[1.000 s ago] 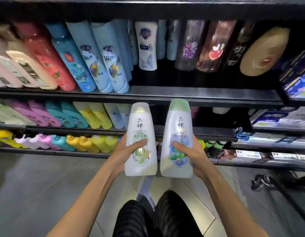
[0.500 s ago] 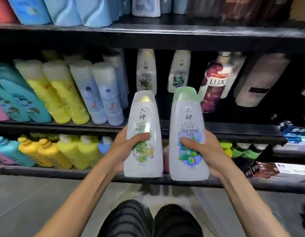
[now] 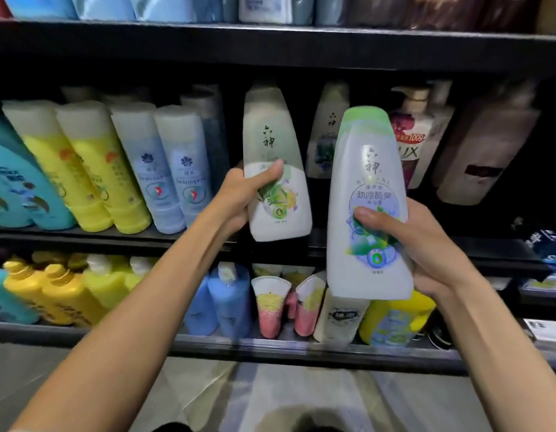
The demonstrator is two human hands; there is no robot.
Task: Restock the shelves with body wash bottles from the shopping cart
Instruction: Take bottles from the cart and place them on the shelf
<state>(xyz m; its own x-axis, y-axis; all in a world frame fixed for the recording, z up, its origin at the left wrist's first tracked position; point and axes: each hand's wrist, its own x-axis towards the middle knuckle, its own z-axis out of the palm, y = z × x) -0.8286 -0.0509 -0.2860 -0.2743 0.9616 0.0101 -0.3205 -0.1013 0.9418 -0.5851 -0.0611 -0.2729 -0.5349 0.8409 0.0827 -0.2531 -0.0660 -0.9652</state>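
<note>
- Left hand [image 3: 239,194]: we see its fingers wrapped behind, and its thumb pressed across the front label of, a white body wash bottle [image 3: 278,179], which it holds upright, cap upward, leaning slightly left.
- We place this bottle at the front edge of the middle shelf [image 3: 114,236], its base just above the shelf lip, in the gap right of the pale blue bottles [image 3: 177,169].
- Right hand [image 3: 426,244]: we see it curled round a green-capped body wash bottle [image 3: 365,207], thumb on the lower label and fingers behind.
- We find this second bottle nearer the camera, in front of the middle shelf and not resting on it; its base hangs before the lower shelf [image 3: 270,342].
- Behind both, deeper on the middle shelf, we note a similar white bottle [image 3: 328,132] and, to its right, a bottle with a dark red label [image 3: 407,148].
- Left of the pale blue bottles on the middle shelf we see yellow bottles [image 3: 83,169] and a teal bottle [image 3: 18,185].
- On the lower shelf stand blue bottles [image 3: 223,300] and pink-and-yellow tubes [image 3: 270,307], beneath the held bottles.
</note>
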